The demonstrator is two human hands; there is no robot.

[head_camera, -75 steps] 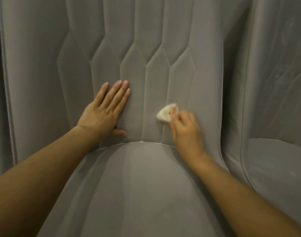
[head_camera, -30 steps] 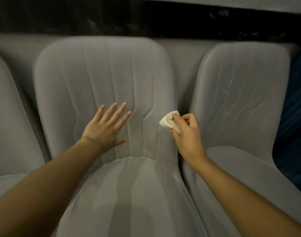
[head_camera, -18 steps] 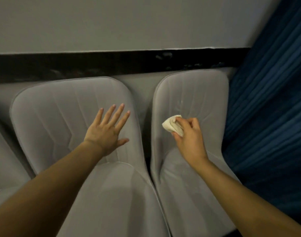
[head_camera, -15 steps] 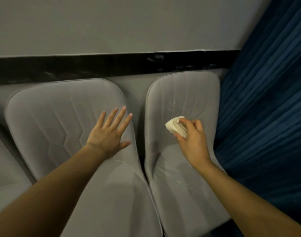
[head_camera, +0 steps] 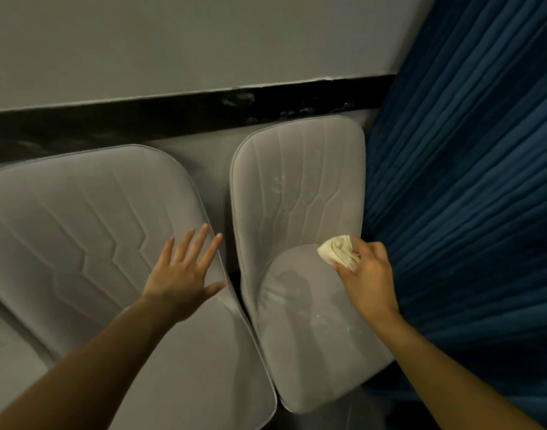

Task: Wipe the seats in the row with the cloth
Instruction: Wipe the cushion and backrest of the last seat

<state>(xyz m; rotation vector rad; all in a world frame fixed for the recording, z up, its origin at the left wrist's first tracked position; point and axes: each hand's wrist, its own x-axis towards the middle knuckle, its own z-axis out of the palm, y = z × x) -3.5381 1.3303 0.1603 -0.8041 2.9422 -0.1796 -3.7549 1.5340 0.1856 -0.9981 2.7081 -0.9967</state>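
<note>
A plain grey wall (head_camera: pixel 172 41) with a black strip (head_camera: pixel 172 113) along its bottom stands behind a row of seats. The small crumpled cream cloth (head_camera: pixel 337 252) is low against the soft grey padded end seat (head_camera: pixel 297 187). It is near the right side, just where the cushion meets the backrest. The right hand (head_camera: pixel 368 274) holds it, and its grip is closed round the cloth with the fingers curled. The end seat has pale smudges on its backrest and cushion. A dark blue pleated curtain (head_camera: pixel 467 181) hangs just to its right, close beside that hand. To the left, across a thin dark gap, is a second soft grey padded seat (head_camera: pixel 79 228). The left hand (head_camera: pixel 182 277) is in front of that seat's right edge. Its grip is wide, with the fingers straight and spread, and it holds nothing. I cannot tell if it touches the seat.
</note>
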